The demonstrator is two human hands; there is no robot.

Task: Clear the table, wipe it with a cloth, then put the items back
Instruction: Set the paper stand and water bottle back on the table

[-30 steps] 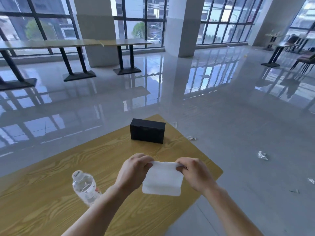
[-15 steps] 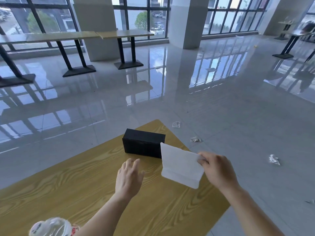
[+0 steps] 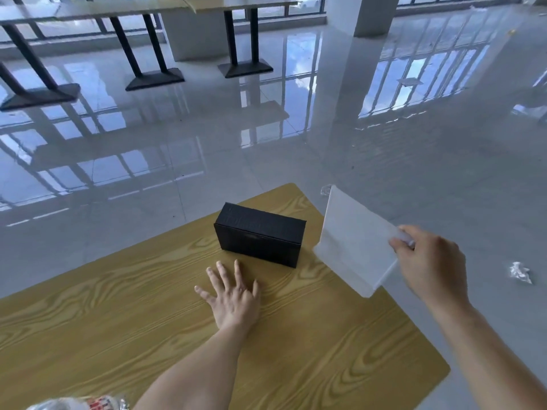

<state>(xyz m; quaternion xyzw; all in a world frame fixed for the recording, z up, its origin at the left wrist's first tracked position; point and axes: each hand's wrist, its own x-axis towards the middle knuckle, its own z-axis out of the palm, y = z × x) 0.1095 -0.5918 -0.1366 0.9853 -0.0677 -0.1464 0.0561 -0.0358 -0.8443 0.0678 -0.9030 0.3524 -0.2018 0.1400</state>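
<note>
A black rectangular box (image 3: 260, 238) stands near the far corner of the yellow wood-grain table (image 3: 118, 315). My left hand (image 3: 232, 294) lies flat on the tabletop just in front of the box, fingers spread, holding nothing. My right hand (image 3: 430, 261) pinches the corner of a folded white cloth (image 3: 353, 242), which hangs in the air above the table's right edge, to the right of the box. The top of a clear plastic bottle (image 3: 80, 403) shows at the bottom left edge of the view.
The table's right edge and far corner drop to a glossy grey tiled floor (image 3: 384, 161). Crumpled wrappers (image 3: 519, 272) lie on the floor at right. Long tables on black legs (image 3: 142, 45) and a white column (image 3: 373, 13) stand further back.
My left hand let go of the cloth and came down flat on the table. My right hand carried the cloth up and to the right. The view tipped downward.
</note>
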